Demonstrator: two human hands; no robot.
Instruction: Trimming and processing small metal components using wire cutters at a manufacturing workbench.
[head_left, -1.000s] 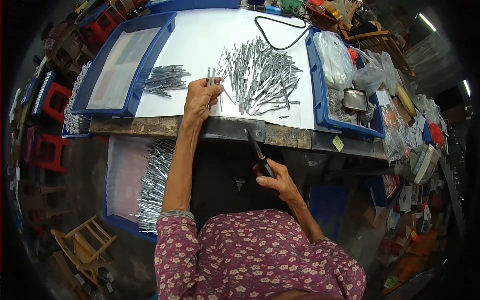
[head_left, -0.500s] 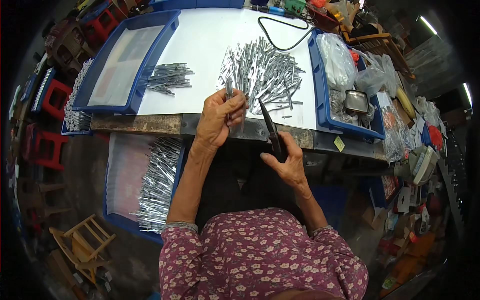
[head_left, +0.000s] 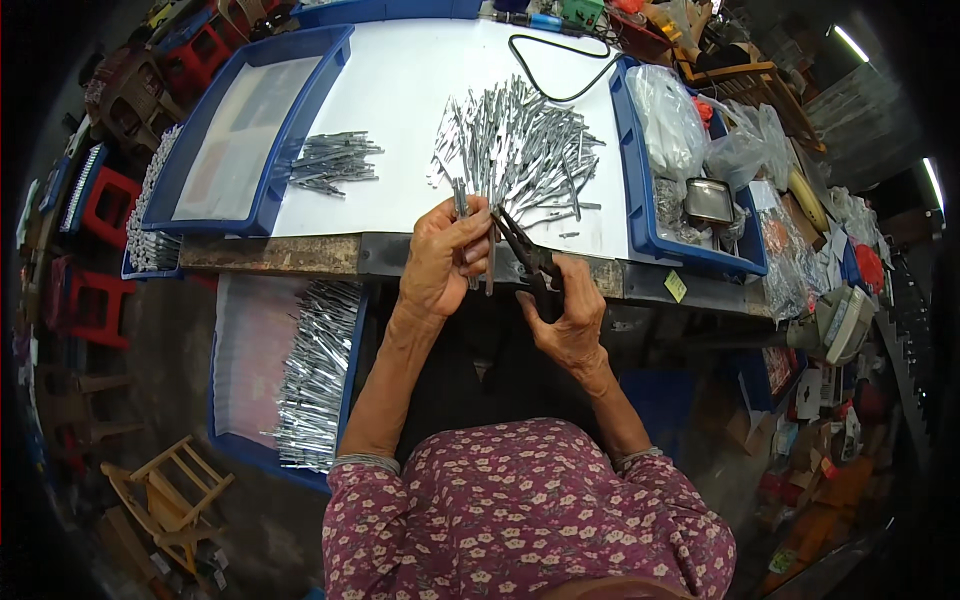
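My left hand (head_left: 440,252) is closed around a few thin metal strips (head_left: 460,196), held upright over the table's front edge. In my right hand (head_left: 572,312) is a pair of dark long-nosed pliers (head_left: 522,245). The tips of the pliers reach the strips beside my left fingertips; whether the jaws grip one I cannot tell. Just beyond both hands spreads a large heap of similar silvery strips (head_left: 520,145) on the white table top (head_left: 400,100). A smaller bundle of strips (head_left: 335,162) lies to the left.
A blue tray (head_left: 262,222) stands at the table's left. At the right, another blue tray (head_left: 640,215) holds plastic bags and a small metal box (head_left: 709,201). Below the table at left, a blue bin (head_left: 222,435) contains many strips. A black cord (head_left: 530,82) curls at the back.
The pliers in my right hand have moved left, and their tips have come to the strips at my left fingers. My left hand keeps its hold, slightly shifted.
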